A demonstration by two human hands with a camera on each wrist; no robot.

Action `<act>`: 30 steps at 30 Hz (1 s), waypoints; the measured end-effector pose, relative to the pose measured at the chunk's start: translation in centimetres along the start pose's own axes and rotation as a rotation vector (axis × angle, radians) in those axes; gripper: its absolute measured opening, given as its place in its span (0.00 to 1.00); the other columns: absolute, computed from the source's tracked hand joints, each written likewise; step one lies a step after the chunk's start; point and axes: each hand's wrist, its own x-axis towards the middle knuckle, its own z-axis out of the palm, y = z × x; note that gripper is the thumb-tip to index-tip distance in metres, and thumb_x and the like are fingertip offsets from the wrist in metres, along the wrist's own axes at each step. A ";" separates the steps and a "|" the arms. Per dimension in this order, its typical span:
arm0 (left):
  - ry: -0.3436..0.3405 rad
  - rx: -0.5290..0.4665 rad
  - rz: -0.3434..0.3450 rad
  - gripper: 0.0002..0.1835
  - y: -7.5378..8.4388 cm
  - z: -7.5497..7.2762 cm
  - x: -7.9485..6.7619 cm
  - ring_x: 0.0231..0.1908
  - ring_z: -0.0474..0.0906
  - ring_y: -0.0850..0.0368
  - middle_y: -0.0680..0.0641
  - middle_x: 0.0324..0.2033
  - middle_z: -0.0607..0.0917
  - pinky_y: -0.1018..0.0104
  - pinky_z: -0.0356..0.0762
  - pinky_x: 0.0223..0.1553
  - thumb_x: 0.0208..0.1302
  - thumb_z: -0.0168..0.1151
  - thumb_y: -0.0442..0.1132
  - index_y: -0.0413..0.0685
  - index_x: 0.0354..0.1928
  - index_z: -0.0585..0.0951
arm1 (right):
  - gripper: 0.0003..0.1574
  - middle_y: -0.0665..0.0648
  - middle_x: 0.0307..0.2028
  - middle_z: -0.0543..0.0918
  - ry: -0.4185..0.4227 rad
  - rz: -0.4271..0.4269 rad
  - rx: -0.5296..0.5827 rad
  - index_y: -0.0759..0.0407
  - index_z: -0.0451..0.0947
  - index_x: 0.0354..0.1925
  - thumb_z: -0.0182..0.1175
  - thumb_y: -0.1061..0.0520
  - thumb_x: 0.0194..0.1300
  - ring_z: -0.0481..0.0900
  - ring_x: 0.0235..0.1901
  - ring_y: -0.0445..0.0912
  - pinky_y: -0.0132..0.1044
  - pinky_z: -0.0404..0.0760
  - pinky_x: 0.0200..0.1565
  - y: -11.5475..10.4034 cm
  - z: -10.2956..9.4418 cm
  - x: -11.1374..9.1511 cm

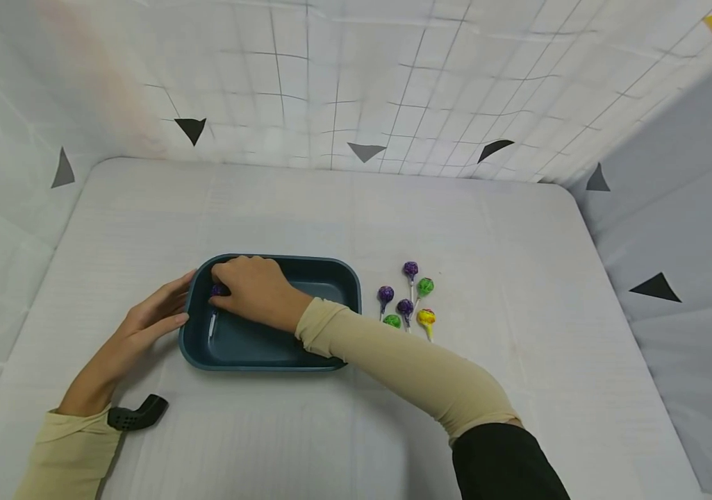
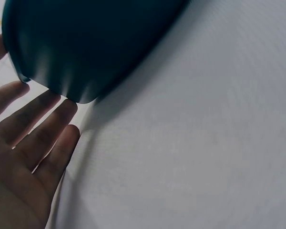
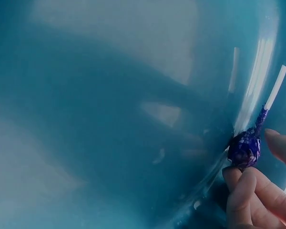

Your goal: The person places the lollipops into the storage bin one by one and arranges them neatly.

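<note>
A dark teal rectangular tray [image 1: 268, 368] stands on the white table. Inside its left end, my right hand [image 1: 258, 292] has its fingers curled at a purple-wrapped lollipop [image 3: 244, 149]. Fingertips meet the underside of the candy head in the right wrist view, while another digit lies beside it. The lollipop's white stick [image 3: 276, 88] points up and away from the fingers, near the tray's curved wall. At the tray's outer left end, my left hand [image 1: 149, 323] has fairly straight fingers, their tips [image 2: 69, 105] right at the tray wall in the left wrist view.
Right of the tray lie several lollipops: purple ones [image 1: 410, 269], green ones [image 1: 425, 286] and a yellow one [image 1: 426, 318]. A black curved device [image 1: 139, 414] sits on the left wrist. White sheeting [image 1: 343, 76] rises behind the table.
</note>
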 end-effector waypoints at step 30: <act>0.014 0.005 0.006 0.35 0.0 0.1 0.0 0.71 0.64 0.76 0.58 0.79 0.63 0.86 0.63 0.66 0.76 0.48 0.25 0.47 0.82 0.56 | 0.23 0.45 0.48 0.89 -0.002 0.022 0.043 0.48 0.83 0.56 0.65 0.38 0.71 0.85 0.40 0.36 0.28 0.81 0.35 0.6 -3.5 -1.2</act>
